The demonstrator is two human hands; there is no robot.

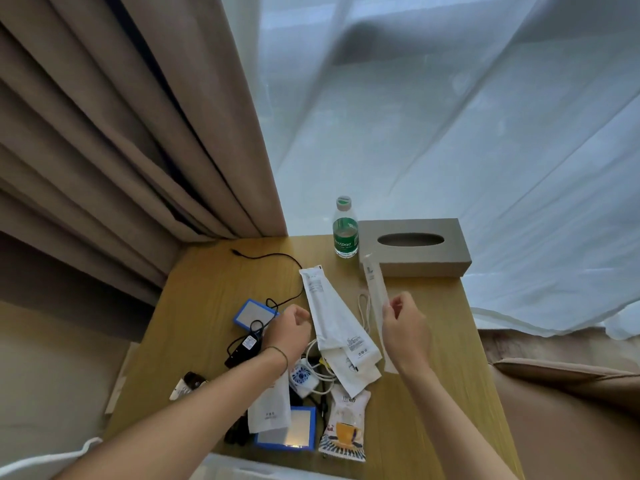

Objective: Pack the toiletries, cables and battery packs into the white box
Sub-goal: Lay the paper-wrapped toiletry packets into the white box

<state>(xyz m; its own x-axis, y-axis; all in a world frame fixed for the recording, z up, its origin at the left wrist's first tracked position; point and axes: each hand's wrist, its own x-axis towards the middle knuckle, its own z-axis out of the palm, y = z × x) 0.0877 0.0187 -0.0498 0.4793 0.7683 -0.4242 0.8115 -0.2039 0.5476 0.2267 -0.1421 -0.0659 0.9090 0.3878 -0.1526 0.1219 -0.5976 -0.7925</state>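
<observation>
On the wooden table [426,393] lie several toiletries packets, cables and packs. My right hand [405,329] pinches a long slim white packet [373,285] whose far end leans on the tissue box. My left hand [287,329] hovers with loosely curled fingers, holding nothing I can see, over a black adapter [244,346] and a blue-edged battery pack [250,313]. Wide white packets [329,320] lie between my hands. A second blue-edged pack [298,433] sits near the front edge. A pale rim at the bottom edge [242,471] may be the white box.
A grey tissue box [415,249] and a green-labelled water bottle [345,233] stand at the table's back. A black cable [273,259], a white patterned charger [302,377], a coffee sachet [344,427] and a small dark tube [188,384] lie about. Curtains hang behind.
</observation>
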